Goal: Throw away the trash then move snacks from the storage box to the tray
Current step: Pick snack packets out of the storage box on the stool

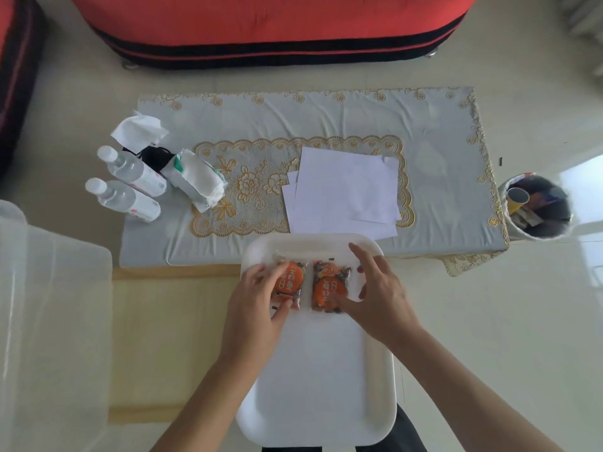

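A white tray lies in front of me. Two snack packets with orange labels rest side by side at its far end. My left hand grips the left snack packet with thumb and fingers. The fingertips of my right hand rest on the right snack packet, with the fingers spread. The clear plastic storage box stands at the left. The trash bin, holding a cup and wrappers, stands at the right end of the low table.
The low table wears a pale cloth with gold trim. On it lie white paper sheets, two water bottles, a tissue pack and a crumpled tissue. A red sofa stands behind.
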### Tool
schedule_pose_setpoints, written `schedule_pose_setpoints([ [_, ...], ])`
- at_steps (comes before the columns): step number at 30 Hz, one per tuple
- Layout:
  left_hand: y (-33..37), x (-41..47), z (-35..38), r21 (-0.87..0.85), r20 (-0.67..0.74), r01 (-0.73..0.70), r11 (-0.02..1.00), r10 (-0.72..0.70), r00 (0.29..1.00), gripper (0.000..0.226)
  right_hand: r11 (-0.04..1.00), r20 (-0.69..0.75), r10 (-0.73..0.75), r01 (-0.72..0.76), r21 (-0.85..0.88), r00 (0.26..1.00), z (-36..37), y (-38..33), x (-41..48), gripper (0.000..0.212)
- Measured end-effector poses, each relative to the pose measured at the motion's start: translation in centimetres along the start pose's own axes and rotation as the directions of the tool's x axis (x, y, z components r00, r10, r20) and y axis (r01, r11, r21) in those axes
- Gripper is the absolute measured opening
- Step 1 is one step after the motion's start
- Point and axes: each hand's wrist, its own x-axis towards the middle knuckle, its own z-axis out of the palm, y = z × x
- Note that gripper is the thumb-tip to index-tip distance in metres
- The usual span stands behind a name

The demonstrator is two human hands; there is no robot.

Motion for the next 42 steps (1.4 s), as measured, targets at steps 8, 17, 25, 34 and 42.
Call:
schedule_pose_setpoints([
  [8, 5.9, 1.1, -6.8, 0.219, -0.028, -0.103, 0.97, 0.111, 0.993, 0.068, 0.998, -0.104, -0.039, 0.043, 0.04, 0.994, -7.7, -2.4, -3.8, 0.075],
  [17, 21.2, 1.0, -13.7, 0.409, 0.099, -0.39, 0.825, 0.384, 0.918, 0.096, 0.997, -0.4, -0.041, 0.011, -0.078, 0.916, -21.9, -2.1, -13.5, 0.076],
  [25, 36.5, -5.9, -10.1, 0.432, 0.384, -0.634, 0.642, 0.505, 0.773, 0.094, 0.942, -0.548, 0.147, -0.286, -0.177, 0.823, -30.0, 7.0, -29.6, 0.085],
  [34, 51.9, -24.7, 0.9, 0.324, 0.521, -0.823, 0.466, 0.638, 0.566, 0.095, 0.853, -0.655, 0.384, -0.521, -0.018, 0.651, -32.0, 19.0, -55.6, 0.081],
  [42, 61.7, -44.0, 11.7, 0.161, 0.686, -0.962, 0.219, 0.676, 0.269, 0.089, 0.654, -0.679, 0.657, -0.696, 0.297, 0.327, -28.6, 28.3, -78.4, 0.084],
])
